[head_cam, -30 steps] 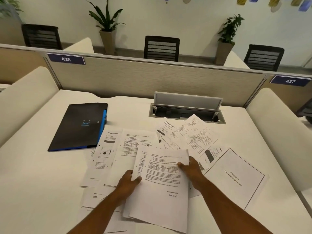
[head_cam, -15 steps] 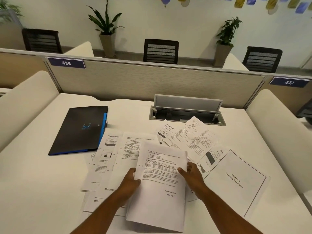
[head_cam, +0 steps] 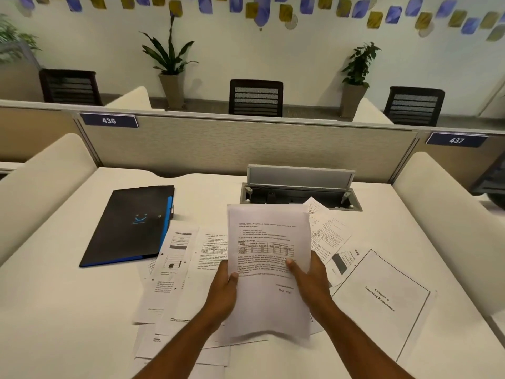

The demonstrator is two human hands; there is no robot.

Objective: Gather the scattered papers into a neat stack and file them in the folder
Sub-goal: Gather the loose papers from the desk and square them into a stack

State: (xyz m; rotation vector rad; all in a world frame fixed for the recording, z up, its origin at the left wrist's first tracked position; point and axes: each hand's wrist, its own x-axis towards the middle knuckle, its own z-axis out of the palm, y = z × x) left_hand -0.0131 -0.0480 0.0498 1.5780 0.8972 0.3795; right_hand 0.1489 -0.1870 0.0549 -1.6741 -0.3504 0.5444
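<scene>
While loose papers lie scattered at six o'clock of the closed folder, we pinch one lifted sheet between left hand and right hand.

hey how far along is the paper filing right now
Early. Both hands, left hand and right hand, hold a few sheets above the desk. Loose papers and the chapter page are ungathered; the black folder is closed.
</scene>
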